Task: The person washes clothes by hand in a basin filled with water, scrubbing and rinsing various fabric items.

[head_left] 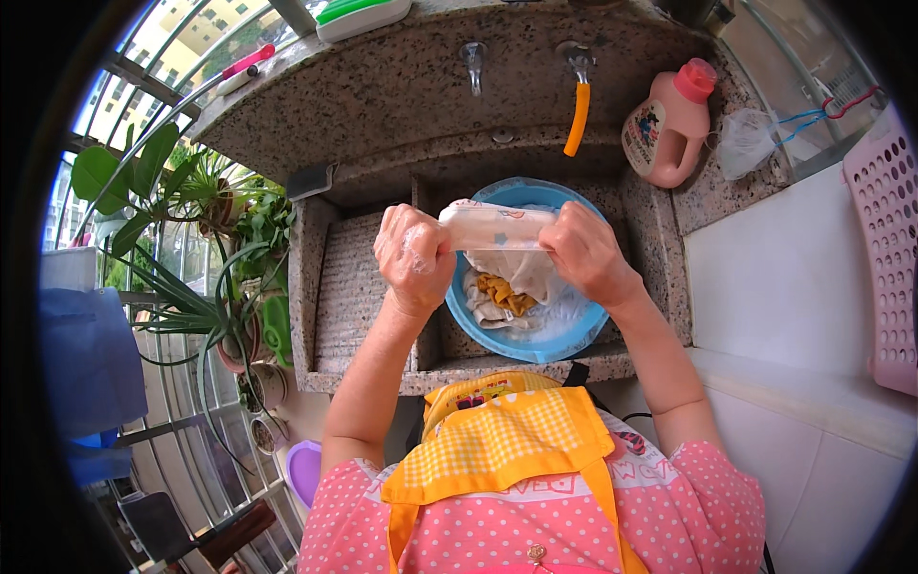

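Stretched between my two fists is a wet white cloth (497, 228) with small coloured prints. My left hand (416, 251), with soap suds on its back, grips one end; my right hand (585, 253) closes round the other. Both are raised over a blue basin (548, 352) standing in the stone sink. Inside the basin lie pale wet laundry (512, 273) and a mustard-yellow piece of cloth (507, 295) amid sudsy water. Part of the pale laundry appears just below the stretched cloth; whether it is joined to it I cannot tell.
Left of the basin is a ribbed stone washboard (354, 287). Two taps stick out from the back wall, one with an orange hose (578, 120). A pink detergent bottle (669, 124) stands at the right rear corner. Potted plants (225, 306) line the left railing; a pink perforated basket (885, 249) is far right.
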### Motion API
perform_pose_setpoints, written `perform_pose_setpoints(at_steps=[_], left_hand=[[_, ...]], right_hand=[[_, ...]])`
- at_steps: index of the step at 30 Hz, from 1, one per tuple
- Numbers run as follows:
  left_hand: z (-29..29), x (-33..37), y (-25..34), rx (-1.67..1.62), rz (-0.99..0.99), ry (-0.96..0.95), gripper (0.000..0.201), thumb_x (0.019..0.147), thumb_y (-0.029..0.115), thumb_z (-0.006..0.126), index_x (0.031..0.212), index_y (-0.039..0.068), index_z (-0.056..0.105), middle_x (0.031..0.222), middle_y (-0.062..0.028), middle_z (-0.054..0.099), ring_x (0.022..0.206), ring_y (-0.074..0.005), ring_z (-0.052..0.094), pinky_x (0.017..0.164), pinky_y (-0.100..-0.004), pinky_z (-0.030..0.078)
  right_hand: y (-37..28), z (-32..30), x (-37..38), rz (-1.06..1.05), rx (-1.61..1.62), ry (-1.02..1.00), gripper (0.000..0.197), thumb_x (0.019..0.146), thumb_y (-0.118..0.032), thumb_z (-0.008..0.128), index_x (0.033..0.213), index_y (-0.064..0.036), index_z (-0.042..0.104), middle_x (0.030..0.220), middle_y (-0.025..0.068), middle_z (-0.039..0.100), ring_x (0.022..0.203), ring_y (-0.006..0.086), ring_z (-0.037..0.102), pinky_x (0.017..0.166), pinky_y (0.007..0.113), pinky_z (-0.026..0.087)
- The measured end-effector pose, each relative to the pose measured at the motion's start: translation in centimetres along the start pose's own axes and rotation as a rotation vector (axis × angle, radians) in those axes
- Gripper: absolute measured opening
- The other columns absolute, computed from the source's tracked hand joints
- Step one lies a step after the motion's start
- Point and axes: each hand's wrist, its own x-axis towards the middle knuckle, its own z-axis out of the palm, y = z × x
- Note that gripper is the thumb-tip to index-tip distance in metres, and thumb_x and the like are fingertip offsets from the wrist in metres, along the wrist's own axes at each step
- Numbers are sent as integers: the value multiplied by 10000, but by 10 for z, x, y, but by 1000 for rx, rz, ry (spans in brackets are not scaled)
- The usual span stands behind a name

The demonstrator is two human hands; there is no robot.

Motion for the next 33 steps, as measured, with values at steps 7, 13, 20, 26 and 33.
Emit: perform_pose_setpoints(at_steps=[7, 13, 20, 26, 33], left_hand=[[-6, 2, 2, -26, 90, 46, 234, 457, -101, 559, 607, 41, 448, 579, -66, 434, 536, -216, 474, 507, -307, 397], [-3, 6, 3, -123, -22, 41, 246, 476, -135, 557, 606, 36, 437, 710, -80, 487, 637, -209, 510, 536, -281, 437], [-16, 15, -18, -739, -771, -403, 272, 692, -134, 600, 924, 5, 572, 843, -48, 591, 764, -104, 576, 664, -231, 490], [-44, 30, -35, -164, -511, -984, 130, 711, 82, 659, 824, 35, 615, 745, -83, 638, 666, -175, 619, 603, -266, 481], [-52, 11, -48, 390, 2, -1351, 135, 714, 161, 633, 800, 62, 663, 822, -72, 597, 884, -219, 527, 728, -340, 435]], right_hand=[[0, 4, -9, -102, -30, 137, 282, 612, 9, 651, 815, -59, 467, 704, 76, 453, 642, 236, 509, 585, 328, 460], [6, 21, -16, 308, 411, 220, 221, 695, -1, 651, 824, -46, 478, 809, 83, 544, 699, 181, 556, 592, 284, 462], [50, 31, -46, 625, 636, -537, 144, 765, -185, 645, 768, -46, 609, 637, -4, 531, 682, 129, 512, 703, 275, 376], [70, 14, -61, 627, 164, -550, 146, 710, -227, 657, 708, -82, 637, 767, 31, 493, 855, 202, 436, 826, 337, 297], [69, -8, -41, 488, -131, -484, 225, 683, -286, 691, 684, -76, 610, 766, 55, 516, 816, 223, 465, 807, 345, 315]])
